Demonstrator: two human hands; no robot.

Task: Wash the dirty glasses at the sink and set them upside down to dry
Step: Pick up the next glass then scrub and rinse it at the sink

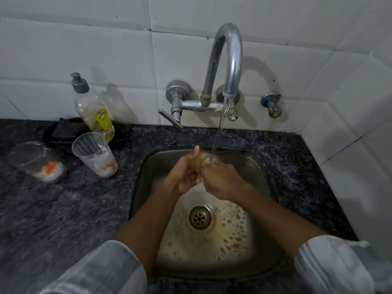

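Over the steel sink [148, 166] my left hand [184, 177] grips a clear glass [202, 161], thumb up along its side. My right hand [222, 181] holds the same glass from the right, fingers at its rim; motion blur hides their exact place. Water runs from the curved tap [228, 60] onto the glass. On the counter to the left stand two dirty clear glasses with white and orange residue: one upright [94, 154], one leaning further left [36, 162].
A dish soap bottle [93, 109] stands behind the upright glass, beside a dark scrub pad on a black dish [63, 132]. The tap lever [169, 118] juts forward left. A small valve [272, 105] sits on the tiled wall at right. Dark granite counter [63, 209] surrounds the sink.
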